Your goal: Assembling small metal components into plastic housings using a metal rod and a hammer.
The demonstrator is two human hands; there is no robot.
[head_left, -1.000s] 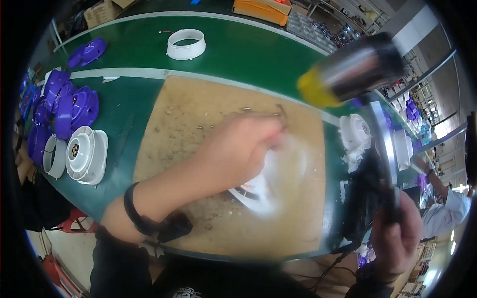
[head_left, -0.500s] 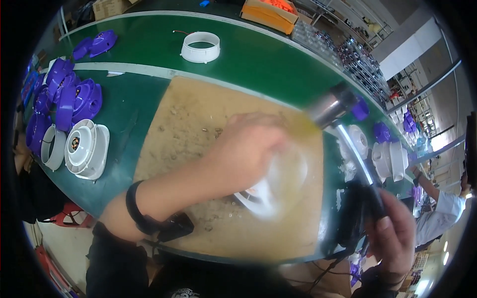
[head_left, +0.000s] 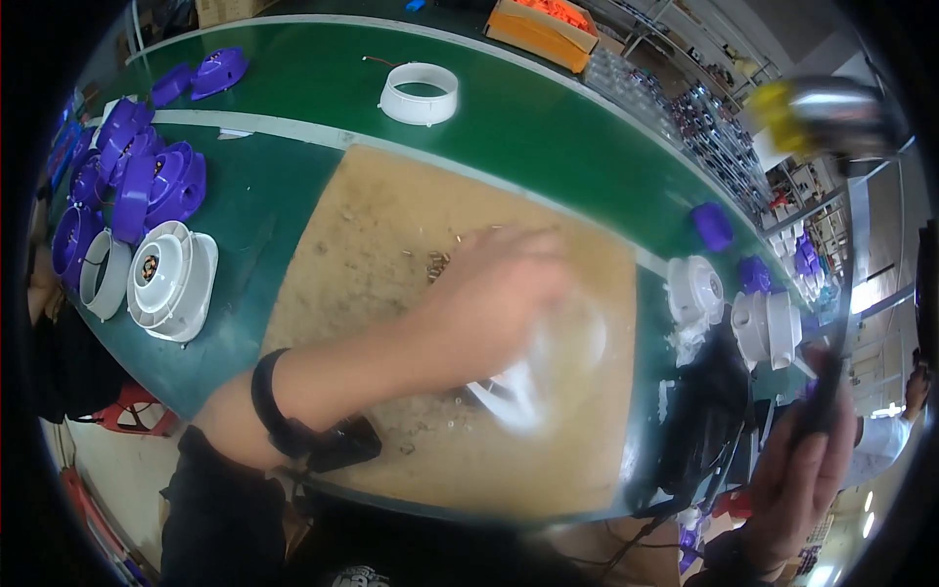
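My right hand [head_left: 797, 479] grips the dark handle of a hammer [head_left: 841, 284], raised at the right side. Its head, metal with a yellow face, is blurred by motion. My left hand [head_left: 499, 303] reaches over a white plastic part [head_left: 514, 396] lying on the tan board [head_left: 372, 225]. The fingers are drawn together there, pointing down at the part; what they pinch is hidden by the hand and a hazy smear. Small brass-coloured pieces [head_left: 437, 264] lie scattered on the board beside my left hand.
A white ring [head_left: 421, 95] with a wire stands on the green table's far strip. Purple housings [head_left: 171, 191] and a white housing [head_left: 171, 284] crowd the left. More white housings [head_left: 694, 289] stand at the right. A black phone-like object [head_left: 344, 445] lies near my left wrist.
The hammer has swung up and to the right, away from the white part, and my right hand has shifted right with it. My left hand stays over the part.
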